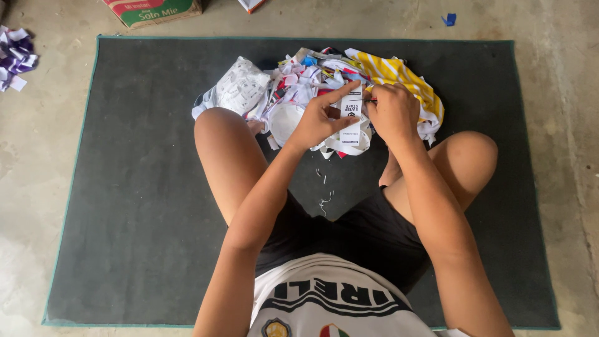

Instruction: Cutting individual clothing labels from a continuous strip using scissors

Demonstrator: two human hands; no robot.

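I sit cross-legged on a dark mat. My left hand pinches a narrow white fabric label strip with black print, held upright between thumb and fingers. My right hand is closed right beside the strip's upper edge, gripping a small thin tool whose red tip barely shows; what kind I cannot tell. More of the white strip loops below my hands. Behind them lies a heap of fabric scraps and labels, with a yellow-and-white striped cloth on its right.
A white printed bag or cloth lies at the heap's left. Thread bits lie on the mat between my legs. A cardboard box stands beyond the mat, purple-white scraps at far left, a blue scrap on the concrete floor.
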